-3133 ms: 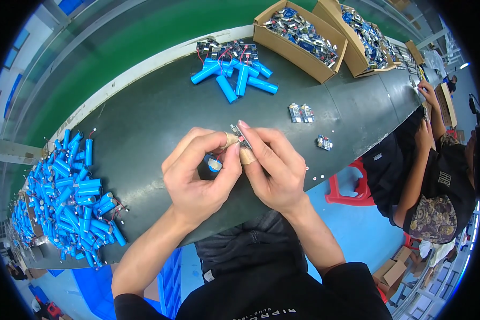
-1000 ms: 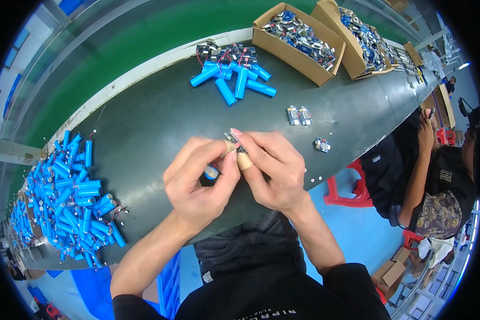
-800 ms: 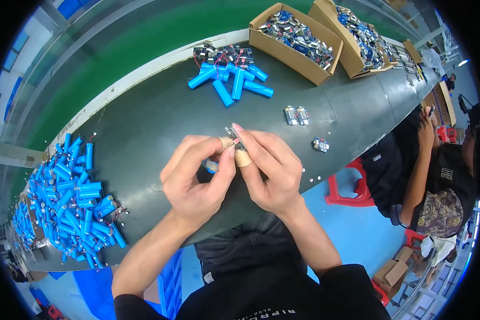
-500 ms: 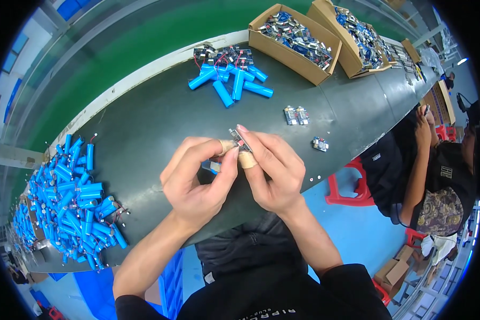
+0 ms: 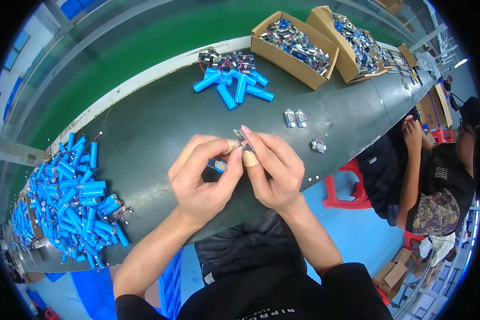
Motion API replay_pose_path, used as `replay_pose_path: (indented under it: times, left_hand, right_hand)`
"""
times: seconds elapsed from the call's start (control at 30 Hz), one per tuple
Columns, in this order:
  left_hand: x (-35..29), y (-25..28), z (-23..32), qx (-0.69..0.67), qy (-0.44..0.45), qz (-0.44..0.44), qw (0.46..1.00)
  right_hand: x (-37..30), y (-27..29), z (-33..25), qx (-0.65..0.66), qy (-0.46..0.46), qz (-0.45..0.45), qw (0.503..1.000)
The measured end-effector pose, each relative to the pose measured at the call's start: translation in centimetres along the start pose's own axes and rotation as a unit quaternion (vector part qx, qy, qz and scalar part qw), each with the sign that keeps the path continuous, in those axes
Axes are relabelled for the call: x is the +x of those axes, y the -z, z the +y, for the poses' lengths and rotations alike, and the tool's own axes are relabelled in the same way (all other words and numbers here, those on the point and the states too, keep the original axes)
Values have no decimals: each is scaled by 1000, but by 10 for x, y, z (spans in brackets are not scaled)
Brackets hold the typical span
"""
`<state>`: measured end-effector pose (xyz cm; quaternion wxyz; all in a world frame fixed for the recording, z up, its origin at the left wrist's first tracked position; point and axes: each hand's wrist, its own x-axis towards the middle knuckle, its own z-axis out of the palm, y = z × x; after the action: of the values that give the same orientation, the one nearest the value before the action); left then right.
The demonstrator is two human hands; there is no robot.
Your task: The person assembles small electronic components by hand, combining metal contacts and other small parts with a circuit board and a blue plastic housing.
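Note:
Both of my hands meet over the dark tabletop [image 5: 149, 154], fingers closed in a pinch. My right hand [image 5: 276, 173] grips a small circuit board [image 5: 241, 137] with metal connectors and a bit of red on it. My left hand [image 5: 200, 178] has thumb and forefinger at the board's lower side, where a lead or plug is too small to make out. Behind those fingers a blue cylindrical battery [image 5: 217, 165] shows its end; the rest of it is hidden by the left hand. Tan tape wraps a finger on each hand.
Loose blue batteries [image 5: 74, 202] with leads heap at the left. Batteries joined to boards [image 5: 240, 85] lie farther back. Two cardboard boxes [image 5: 293, 69] hold many boards. Three single boards [image 5: 318, 145] rest at the right. A co-worker [image 5: 432, 176] sits beyond, near a red stool [image 5: 346, 189].
The hands stay pinched together around the board, with only a slight shift. The whole view has moved a little. The co-worker's hands have lowered.

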<state>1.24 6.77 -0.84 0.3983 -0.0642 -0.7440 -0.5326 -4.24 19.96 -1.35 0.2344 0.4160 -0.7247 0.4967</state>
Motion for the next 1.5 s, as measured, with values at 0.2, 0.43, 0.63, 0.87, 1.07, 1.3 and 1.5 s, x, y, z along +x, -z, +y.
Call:
replay_pose_path:
  times: [0.2, 0.43, 0.63, 0.87, 1.07, 1.3, 1.5]
  left_hand:
    - [2, -1, 1, -5, -24, 12, 1000]
    - [1, 0, 8, -24, -8, 5, 1000]
    - [8, 8, 1, 32, -43, 59, 997]
    - [16, 12, -14, 14, 47, 110, 993]
    - [16, 12, -19, 13, 93, 96, 991]
    - [37, 40, -6, 111, 59, 68, 990]
    - [87, 159, -4, 522, 40, -30, 851]
  right_hand:
    - [0, 1, -3, -38, 19, 13, 999]
    - [0, 1, -5, -67, 50, 19, 996]
    - [14, 9, -9, 47, -110, -43, 992]
    - [95, 16, 53, 99, -201, -69, 972]
    - [89, 17, 57, -52, -200, -36, 978]
    - [-3, 12, -4, 58, -329, -159, 929]
    - [-12, 21, -7, 37, -296, -137, 944]
